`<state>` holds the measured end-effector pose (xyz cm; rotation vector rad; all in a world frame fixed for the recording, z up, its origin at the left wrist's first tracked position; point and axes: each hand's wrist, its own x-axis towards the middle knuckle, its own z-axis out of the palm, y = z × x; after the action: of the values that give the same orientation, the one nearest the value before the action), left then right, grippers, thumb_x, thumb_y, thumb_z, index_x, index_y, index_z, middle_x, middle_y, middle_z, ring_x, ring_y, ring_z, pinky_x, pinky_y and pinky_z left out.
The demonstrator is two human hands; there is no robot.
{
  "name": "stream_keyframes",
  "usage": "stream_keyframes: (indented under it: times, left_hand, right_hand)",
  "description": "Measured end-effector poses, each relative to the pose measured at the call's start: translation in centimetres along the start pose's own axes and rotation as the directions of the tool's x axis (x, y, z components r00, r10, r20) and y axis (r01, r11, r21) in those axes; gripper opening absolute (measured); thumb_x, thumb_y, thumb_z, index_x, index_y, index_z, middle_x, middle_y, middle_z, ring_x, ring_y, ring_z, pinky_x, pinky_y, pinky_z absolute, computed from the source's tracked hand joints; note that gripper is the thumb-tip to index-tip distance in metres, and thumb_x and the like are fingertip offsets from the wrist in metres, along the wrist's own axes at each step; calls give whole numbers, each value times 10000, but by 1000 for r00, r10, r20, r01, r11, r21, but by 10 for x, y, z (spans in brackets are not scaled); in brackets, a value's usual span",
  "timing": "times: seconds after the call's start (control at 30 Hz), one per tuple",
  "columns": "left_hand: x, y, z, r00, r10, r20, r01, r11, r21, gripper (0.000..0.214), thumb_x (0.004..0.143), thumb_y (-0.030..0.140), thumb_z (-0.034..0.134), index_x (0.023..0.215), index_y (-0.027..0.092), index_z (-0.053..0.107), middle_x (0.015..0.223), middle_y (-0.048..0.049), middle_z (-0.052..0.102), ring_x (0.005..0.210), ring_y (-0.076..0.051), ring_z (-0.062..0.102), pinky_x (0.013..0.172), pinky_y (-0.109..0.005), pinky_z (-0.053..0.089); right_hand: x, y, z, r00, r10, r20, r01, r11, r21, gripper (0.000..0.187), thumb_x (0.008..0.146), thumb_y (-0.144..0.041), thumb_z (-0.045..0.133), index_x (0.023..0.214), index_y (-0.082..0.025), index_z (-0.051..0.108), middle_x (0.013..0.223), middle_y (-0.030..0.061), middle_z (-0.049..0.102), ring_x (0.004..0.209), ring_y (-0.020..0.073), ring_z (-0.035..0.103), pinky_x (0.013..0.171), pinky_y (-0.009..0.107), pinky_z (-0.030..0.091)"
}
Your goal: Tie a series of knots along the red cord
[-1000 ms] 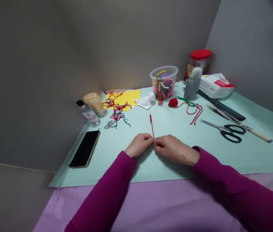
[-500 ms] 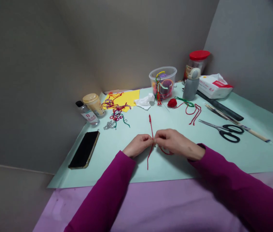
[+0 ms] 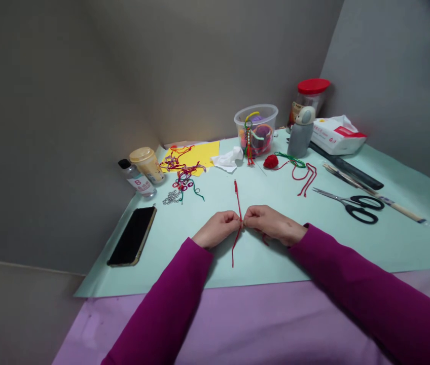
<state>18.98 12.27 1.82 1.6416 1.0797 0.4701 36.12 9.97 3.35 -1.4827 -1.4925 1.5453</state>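
Note:
A red cord [image 3: 238,201] runs up the light green sheet from between my hands, its far end thicker and darker red. Its loose tail hangs toward me below the fingers. My left hand [image 3: 219,227] pinches the cord from the left, thumb against the fingers. From the right, my right hand [image 3: 270,222] is closed in a pinch on the cord, its fingertips almost touching the left ones. A short bit of red cord shows under the right palm. The exact crossing of the strands is hidden by the fingertips.
Left are a phone [image 3: 133,235], a small bottle [image 3: 141,183], a lidded cup [image 3: 147,165] and metal rings [image 3: 172,197]. Scissors [image 3: 352,204], wooden sticks [image 3: 382,197] and a dark ruler-like strip [image 3: 352,170] lie right. A yarn tub [image 3: 256,133] and red yarn ball [image 3: 271,161] stand behind.
My right hand has turned and lowered slightly, its wrist shifting left. The red loop beneath it shows less. My left hand stays nearly in place.

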Motion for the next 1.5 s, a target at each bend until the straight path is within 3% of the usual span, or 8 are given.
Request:
stream_keyframes:
  times: [0.33,0.53,0.73,0.97,1.13,1.3,1.4,1.5]
  left_hand:
    - [-4,4,4,998,50,-50,-39,981,192,164,752,295,466,689,157,527,618,29,438,585,-93,374,527,-200,299]
    - [-9,13,7,991,99,-92,-59,929,366,177,763,277,444,671,165,546,602,32,470,587,-99,397,535,-209,292]
    - [-18,23,1,973,175,-154,-74,859,507,216,800,272,412,697,169,571,589,31,491,573,-101,413,543,-220,285]
    - [-24,29,14,979,194,56,-197,860,471,198,779,219,423,662,152,569,552,36,450,530,-81,367,528,-203,283]
    - [-25,27,20,979,166,114,-200,875,442,219,781,216,421,687,149,608,536,29,491,490,-75,394,515,-203,298]
    - [-28,32,11,963,87,255,-166,938,306,305,810,322,443,664,134,634,496,33,448,461,-75,401,478,-204,299]
    - [-24,31,5,992,120,49,-130,936,328,394,846,369,387,625,136,615,518,25,453,508,-87,407,495,-208,303]
    - [-18,26,3,959,129,-251,-25,924,381,404,863,381,345,647,154,599,531,18,504,540,-107,446,525,-215,333]
  right_hand:
    - [2,-1,-1,1000,-4,-24,2,995,-100,123,717,-236,490,613,-181,455,509,-72,363,428,56,258,408,211,184]
    - [7,5,1,997,-55,-53,48,991,-124,138,712,-233,475,590,-181,436,502,-70,329,452,64,258,413,211,182]
    - [7,5,1,998,-7,-57,1,996,-91,98,696,-213,470,605,-178,462,483,-78,321,434,61,249,403,212,165]
    - [3,-1,-1,999,29,-17,-29,1000,2,133,695,-203,483,577,-184,427,459,-89,324,377,42,213,372,217,139]
    - [3,-1,-4,999,46,28,-46,999,-2,113,696,-217,516,603,-187,460,436,-91,326,366,47,224,358,222,108]
    - [5,3,-5,998,32,50,-31,999,-26,77,692,-208,535,648,-192,474,433,-96,327,368,50,233,352,215,120]
    - [6,3,-5,998,39,57,-38,999,-33,77,703,-229,542,675,-196,479,450,-99,323,367,50,228,351,213,124]
    - [5,2,-6,997,43,69,-42,999,-25,76,709,-232,546,685,-195,484,463,-100,324,369,49,228,355,213,131]
